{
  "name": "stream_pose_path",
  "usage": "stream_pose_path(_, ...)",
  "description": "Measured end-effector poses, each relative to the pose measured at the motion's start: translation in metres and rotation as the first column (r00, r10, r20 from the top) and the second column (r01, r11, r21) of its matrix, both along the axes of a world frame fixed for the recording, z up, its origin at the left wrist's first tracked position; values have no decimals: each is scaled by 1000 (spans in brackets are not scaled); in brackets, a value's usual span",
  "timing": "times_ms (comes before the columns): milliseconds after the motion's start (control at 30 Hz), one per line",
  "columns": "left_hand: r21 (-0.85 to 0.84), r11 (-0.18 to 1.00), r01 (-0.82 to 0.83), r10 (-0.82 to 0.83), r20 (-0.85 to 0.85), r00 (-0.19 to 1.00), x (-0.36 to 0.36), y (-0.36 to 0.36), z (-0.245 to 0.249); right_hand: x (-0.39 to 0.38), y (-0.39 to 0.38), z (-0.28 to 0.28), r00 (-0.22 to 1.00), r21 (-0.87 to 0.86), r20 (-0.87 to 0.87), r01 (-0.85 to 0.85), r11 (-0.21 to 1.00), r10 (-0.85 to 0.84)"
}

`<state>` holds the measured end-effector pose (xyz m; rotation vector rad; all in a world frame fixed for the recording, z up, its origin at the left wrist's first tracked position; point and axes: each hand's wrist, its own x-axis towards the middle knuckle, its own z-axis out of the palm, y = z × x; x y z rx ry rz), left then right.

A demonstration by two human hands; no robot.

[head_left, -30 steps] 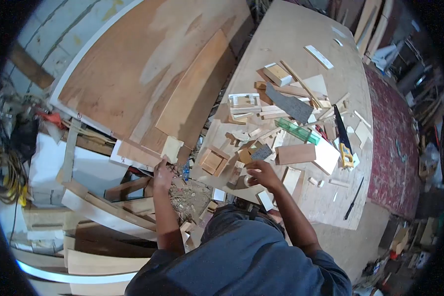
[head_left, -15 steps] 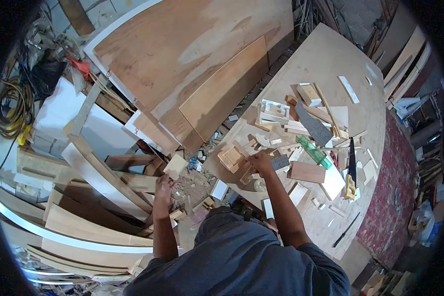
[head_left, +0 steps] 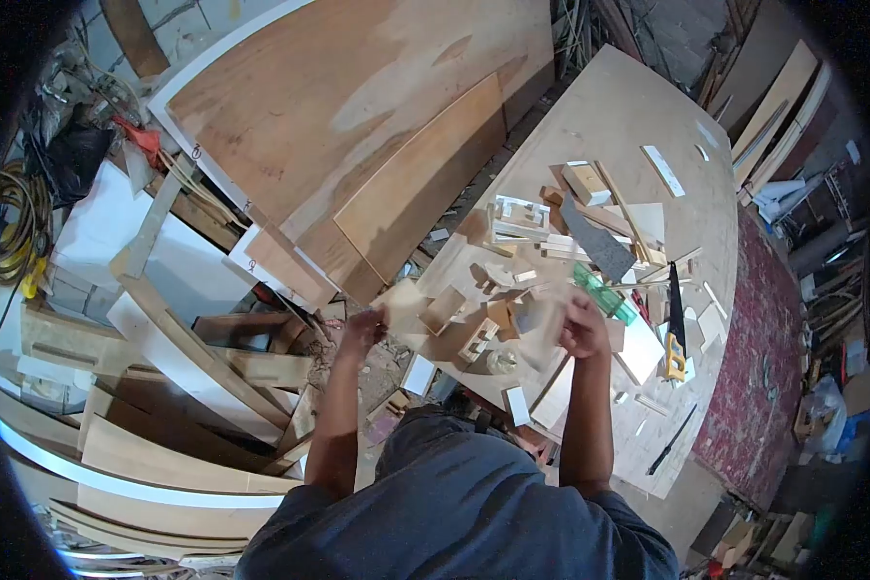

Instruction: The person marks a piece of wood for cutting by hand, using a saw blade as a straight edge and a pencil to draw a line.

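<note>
My left hand point(head_left: 364, 332) is closed on the edge of a small pale wooden board point(head_left: 404, 305), held out over the near left edge of the worktable. My right hand point(head_left: 586, 329) is over the table beside the green translucent plastic piece point(head_left: 604, 293). Its fingers are smeared by motion, with a pale blur along their left side, and I cannot tell what they hold. Between my hands lie a small wooden box point(head_left: 442, 310), a slotted wooden piece point(head_left: 478, 340) and a round clear container point(head_left: 501, 362).
The worktable point(head_left: 590, 106) carries a handsaw with a yellow handle point(head_left: 676, 358), a dark grey strip point(head_left: 597, 239), wood offcuts and a thin black blade point(head_left: 671, 440). Large plywood sheets point(head_left: 290, 126) lean beyond it. Curved boards point(head_left: 164, 440) and debris crowd the left floor.
My left hand has moved right with the pale board, towards the table. My right hand has left the small wooden box and moved right. The view has shifted slightly.
</note>
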<state>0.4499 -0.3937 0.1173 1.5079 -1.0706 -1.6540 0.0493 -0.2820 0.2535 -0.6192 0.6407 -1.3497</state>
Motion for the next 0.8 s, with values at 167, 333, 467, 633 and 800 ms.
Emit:
stream_pose_path(167, -15, 997, 79, -80, -75, 994, -56, -17, -18, -22, 33, 20, 860, 32, -509, -27, 999, 40)
stream_pose_path(333, -77, 948, 310, -288, 214, 933, -81, -21, -15, -12, 61, 57, 625, -44, -772, 134, 990, -119)
stream_pose_path(467, -80, 953, 291, -279, 133, 951, -83, -15, -28, -17, 78, 41, 994, -481, -63, -107, 870, 88)
stream_pose_path(633, -55, 992, 117, -119, -37, 992, -86, -8, -22, -13, 59, 26, 675, 62, -737, 114, 992, -32)
stream_pose_path(800, -17, 999, 52, -52, -17, 998, -83, -8, -48, 15, 5, -37, 805, 255, -589, 262, 931, -66)
